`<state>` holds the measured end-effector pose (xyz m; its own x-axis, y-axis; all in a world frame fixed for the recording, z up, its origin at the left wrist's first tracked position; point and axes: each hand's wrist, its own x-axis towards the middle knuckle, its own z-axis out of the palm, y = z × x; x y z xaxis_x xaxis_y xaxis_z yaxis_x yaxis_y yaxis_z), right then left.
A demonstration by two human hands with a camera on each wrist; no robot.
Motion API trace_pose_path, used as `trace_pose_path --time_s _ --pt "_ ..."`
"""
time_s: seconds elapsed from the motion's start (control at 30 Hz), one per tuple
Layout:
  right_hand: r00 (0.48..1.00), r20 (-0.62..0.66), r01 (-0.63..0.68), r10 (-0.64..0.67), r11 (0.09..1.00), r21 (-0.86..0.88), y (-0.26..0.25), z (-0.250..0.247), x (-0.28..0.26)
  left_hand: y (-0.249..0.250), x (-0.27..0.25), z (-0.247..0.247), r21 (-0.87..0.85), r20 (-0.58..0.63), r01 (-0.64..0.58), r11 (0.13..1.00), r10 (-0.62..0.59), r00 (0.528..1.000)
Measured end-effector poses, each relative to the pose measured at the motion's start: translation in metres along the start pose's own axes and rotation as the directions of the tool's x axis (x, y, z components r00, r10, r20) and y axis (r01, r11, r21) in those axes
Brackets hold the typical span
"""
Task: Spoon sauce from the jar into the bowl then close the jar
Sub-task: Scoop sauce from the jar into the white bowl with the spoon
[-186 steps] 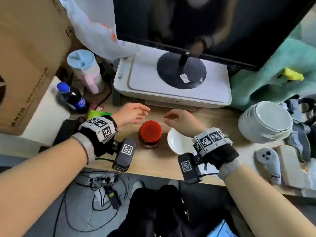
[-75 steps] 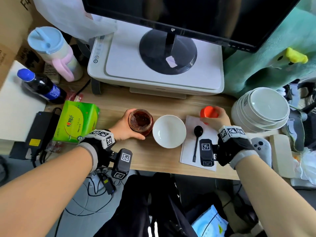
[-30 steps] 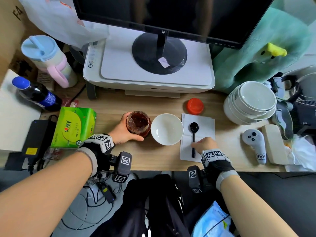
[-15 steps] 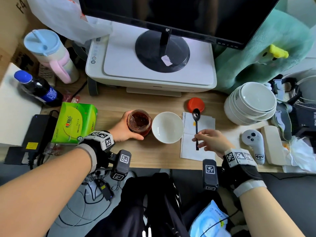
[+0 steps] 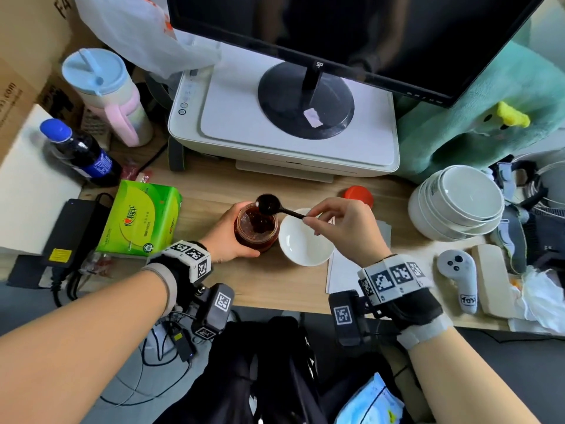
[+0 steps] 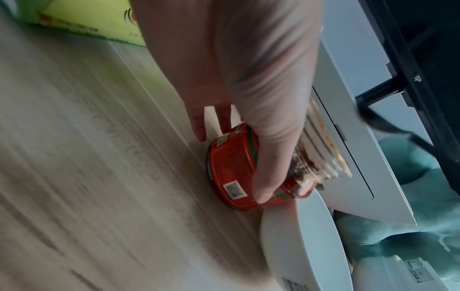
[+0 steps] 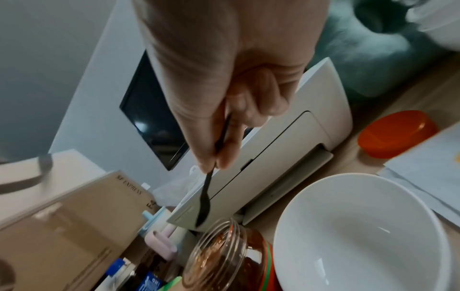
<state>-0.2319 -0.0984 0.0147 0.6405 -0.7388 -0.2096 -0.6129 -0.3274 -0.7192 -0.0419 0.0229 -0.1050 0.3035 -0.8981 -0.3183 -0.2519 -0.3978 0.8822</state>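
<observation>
An open glass jar (image 5: 256, 228) of dark red sauce stands on the wooden desk, red label around its body (image 6: 231, 169). My left hand (image 5: 227, 237) grips the jar from the left side. An empty white bowl (image 5: 305, 240) sits just right of the jar, touching or nearly so. My right hand (image 5: 336, 224) pinches the handle of a black spoon (image 5: 269, 205), whose bowl hovers over the jar's far rim (image 7: 216, 248). The spoon's tip (image 7: 202, 212) sits just above the jar mouth. The red lid (image 5: 357, 194) lies on the desk behind the bowl.
A white printer (image 5: 284, 139) with a monitor on it stands behind. A green tissue pack (image 5: 142, 223) lies left of the jar. White paper (image 5: 342, 270) lies under my right wrist. Stacked white bowls (image 5: 458, 203) and a controller (image 5: 460, 280) are on the right.
My right hand lifted the spoon off the paper and carried it left, over the bowl to the jar mouth. The left hand kept holding the jar.
</observation>
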Motion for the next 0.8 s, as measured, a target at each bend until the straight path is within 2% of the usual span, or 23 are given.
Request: trace_pose_path --time_s 0.13,0.27,0.57,0.67,0.8 --pt "0.997 -0.061 0.052 -0.055 0.997 -0.053 -0.005 0.005 0.003 -0.002 -0.001 0.001 -0.025 -0.038 0.010 1.000 -0.011 0.999" --pt "0.984 -0.058 0.156 -0.166 0.975 -0.157 -0.012 0.006 0.004 -0.001 -0.001 0.001 0.025 -0.074 0.014 1.000 -0.012 0.997" --pt "0.942 -0.032 0.308 -0.334 0.899 -0.310 -0.023 0.013 0.013 0.011 -0.002 -0.002 0.077 -0.031 -0.004 0.997 0.007 0.999" --pt "0.919 0.003 0.366 -0.394 0.850 -0.377 -0.026 0.019 0.017 0.014 -0.002 -0.003 0.121 -0.016 -0.016 0.992 0.019 1.000" --pt "0.897 0.076 0.404 -0.435 0.738 -0.541 -0.030 0.025 0.023 0.017 -0.001 -0.005 0.171 -0.006 -0.016 0.985 0.017 1.000"
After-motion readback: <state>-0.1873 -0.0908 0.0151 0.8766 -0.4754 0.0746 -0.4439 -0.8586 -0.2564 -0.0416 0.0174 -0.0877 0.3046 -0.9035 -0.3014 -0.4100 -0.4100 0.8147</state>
